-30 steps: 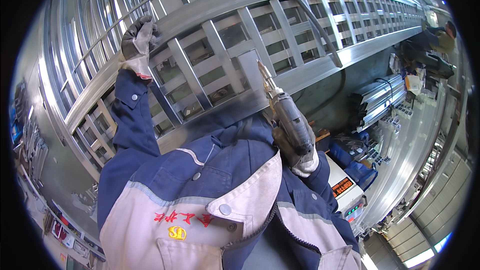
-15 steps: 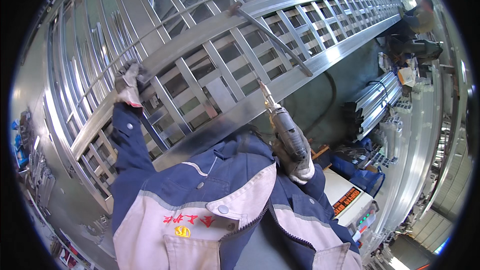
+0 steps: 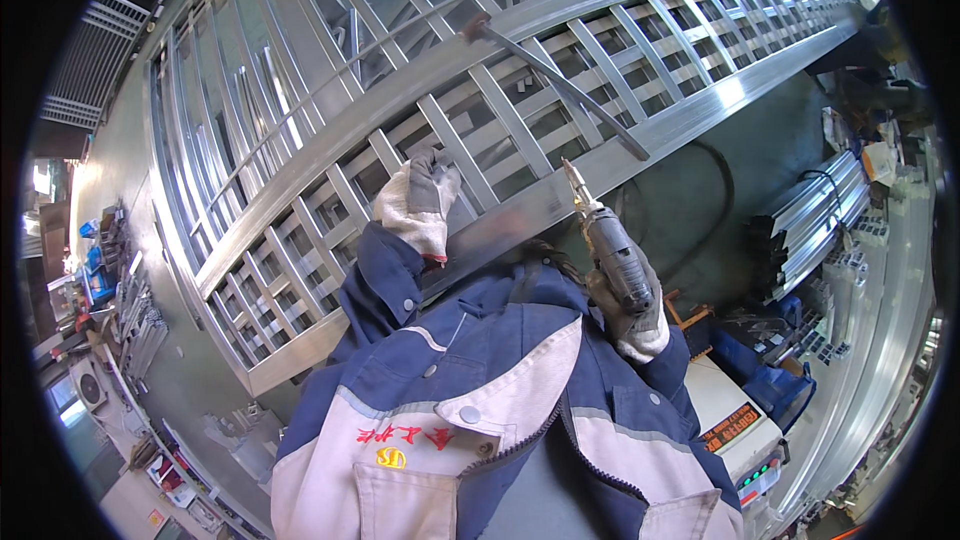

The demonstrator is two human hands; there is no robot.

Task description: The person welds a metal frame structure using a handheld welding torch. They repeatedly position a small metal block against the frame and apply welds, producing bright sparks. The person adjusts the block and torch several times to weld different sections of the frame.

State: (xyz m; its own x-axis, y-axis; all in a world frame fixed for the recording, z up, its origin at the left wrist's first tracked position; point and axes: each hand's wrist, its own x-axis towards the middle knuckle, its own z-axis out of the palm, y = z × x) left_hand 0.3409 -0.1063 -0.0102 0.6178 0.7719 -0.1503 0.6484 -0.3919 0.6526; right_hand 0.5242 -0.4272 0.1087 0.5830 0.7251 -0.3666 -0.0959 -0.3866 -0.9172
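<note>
My right hand [image 3: 638, 312], in a pale work glove, is wrapped round a grey handheld welding gun [image 3: 618, 258]. The gun's narrow coppery nozzle points up and away, close to the near rail [image 3: 520, 216] of a large silver metal railing frame [image 3: 330, 162]. Over the short crossbars between the two long rails is my left hand [image 3: 417, 202], gloved in grey and white. Its fingers are curled downward beside a crossbar [image 3: 455, 148]; what they hold, if anything, is hidden. A dark metal bar [image 3: 565, 90] lies slantwise across the rails, beyond the gun.
Bundled metal profiles [image 3: 825, 225] lie at the right. Nearer stands a white machine [image 3: 728, 410] with a lit display, beside a blue container [image 3: 785, 395]. A dark cable [image 3: 722, 190] loops on the green floor. Part of another person [image 3: 885, 40] shows at far right.
My left hand has left the far rail and come right and nearer, over the crossbars. The welding gun stays in my right hand near the near rail. The whole view has shifted.
</note>
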